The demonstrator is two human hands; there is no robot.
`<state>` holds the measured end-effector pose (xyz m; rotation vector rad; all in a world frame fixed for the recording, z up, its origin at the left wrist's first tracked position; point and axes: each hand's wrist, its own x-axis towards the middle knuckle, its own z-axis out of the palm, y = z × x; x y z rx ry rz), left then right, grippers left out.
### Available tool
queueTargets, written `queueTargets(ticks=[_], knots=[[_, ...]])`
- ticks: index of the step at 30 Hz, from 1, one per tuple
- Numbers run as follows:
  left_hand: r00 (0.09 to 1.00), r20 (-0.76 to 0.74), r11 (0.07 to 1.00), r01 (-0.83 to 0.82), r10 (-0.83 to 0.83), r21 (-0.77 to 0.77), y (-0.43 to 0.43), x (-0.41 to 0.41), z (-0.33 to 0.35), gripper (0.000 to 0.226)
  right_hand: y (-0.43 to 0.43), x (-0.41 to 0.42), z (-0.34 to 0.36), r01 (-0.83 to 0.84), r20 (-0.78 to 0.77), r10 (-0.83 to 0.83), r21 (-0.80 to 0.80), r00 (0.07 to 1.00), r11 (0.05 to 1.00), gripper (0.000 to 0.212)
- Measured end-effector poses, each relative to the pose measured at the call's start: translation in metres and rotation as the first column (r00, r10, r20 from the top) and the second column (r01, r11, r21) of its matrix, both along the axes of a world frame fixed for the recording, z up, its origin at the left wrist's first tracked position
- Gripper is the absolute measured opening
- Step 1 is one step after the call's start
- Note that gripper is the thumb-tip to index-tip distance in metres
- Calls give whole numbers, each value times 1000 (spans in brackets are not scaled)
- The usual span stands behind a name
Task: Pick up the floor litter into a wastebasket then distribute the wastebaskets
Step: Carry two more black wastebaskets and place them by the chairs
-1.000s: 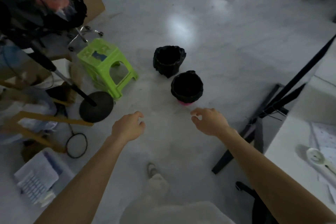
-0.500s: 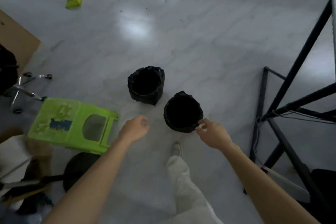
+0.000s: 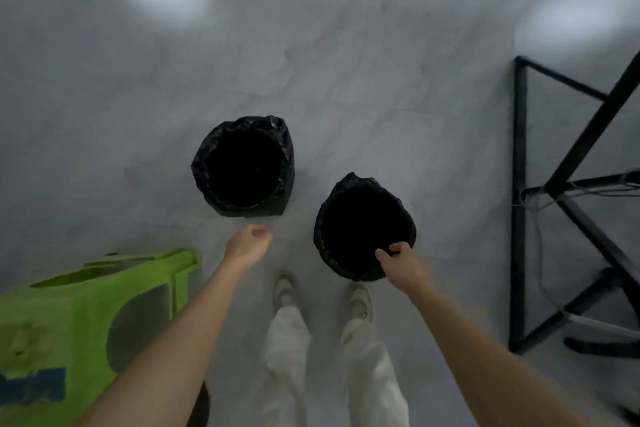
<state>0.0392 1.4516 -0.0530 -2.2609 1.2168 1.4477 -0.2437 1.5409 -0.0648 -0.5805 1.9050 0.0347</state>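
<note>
Under the right hand's [image 3: 401, 265] fingers [image 3: 398, 248] lies the near rim of the nearer wastebasket [image 3: 346, 184], pinched together with its black liner [image 3: 320, 239]. To lift it well, I judge the grip should catch hard rim, not plastic alone. Just beyond the left hand [image 3: 247, 244], which is loosely curled and empty, the farther wastebasket [image 3: 242, 166] stands on the floor [image 3: 381, 80].

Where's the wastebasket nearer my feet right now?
Head view, right of centre on the floor: the nearer wastebasket stands ahead of the right shoe, the right hand gripping its near rim, the other wastebasket apart to its left.
</note>
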Motion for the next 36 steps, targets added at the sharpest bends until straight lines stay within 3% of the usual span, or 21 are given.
queueTargets(ticks=[3,7,9,11,13,16,18,24,30,36], knots=[[994,-34,994,-98,99,49,-28,15,-75,41,-3,17,-75,293,-33,-291,72,956,953,79],[920,-66,914,-371,385,164,-51,34,-176,55,-6,30,-176,573,-245,-530,156,812,805,101],[850,-76,842,-496,521,212,-61,42,-215,65,-4,28,-215,708,-299,-654,128,695,694,107],[789,-77,781,-580,609,230,-71,48,-254,73,6,24,-253,848,-312,-791,121,526,516,117],[714,-73,705,-662,696,254,-80,50,-286,76,23,26,-279,914,-249,-880,149,404,378,104],[604,-60,600,-767,795,228,-86,51,-309,65,40,36,-298,922,-123,-920,160,372,352,60],[565,-85,570,-798,821,197,-86,47,-310,53,43,37,-297,923,-72,-923,111,378,369,53],[506,-160,523,-847,848,93,-81,6,-223,38,28,1,-214,915,-37,-915,-19,402,402,47],[741,-132,752,-651,659,102,-35,-44,-94,39,53,-50,-64,945,1,-953,-134,302,300,55],[942,-220,967,-252,254,37,11,-93,38,45,132,-74,118,933,23,-984,-323,174,158,61]])
